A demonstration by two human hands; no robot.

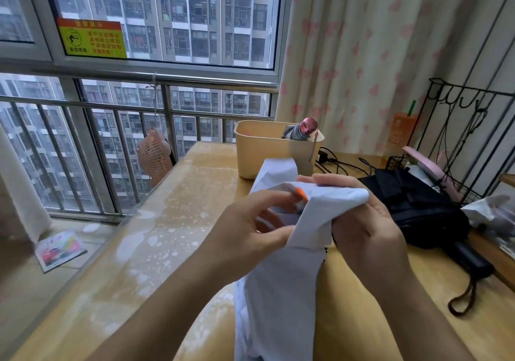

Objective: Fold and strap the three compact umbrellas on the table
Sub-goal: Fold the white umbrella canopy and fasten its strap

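I hold a pale lilac-white compact umbrella [281, 291] above the wooden table [172, 235], its loose canopy hanging toward me. My right hand [362, 229] grips the gathered fabric near the top, fingers wrapped over a fold. My left hand [250, 229] pinches the fabric beside an orange part [301, 193] of the umbrella. A black compact umbrella [426, 213] lies unfolded on the table to the right, its handle and wrist loop [465, 296] pointing toward me. A third umbrella [302, 129], grey with a shiny pink handle, stands in the beige bin [259, 149].
The beige bin stands at the back of the table by black cables [342, 163]. A black wire rack [459, 143] with pink items is at the right edge. A pink fan [154, 157] hangs off the left side, by the window railing. A booklet [60, 250] lies on the floor.
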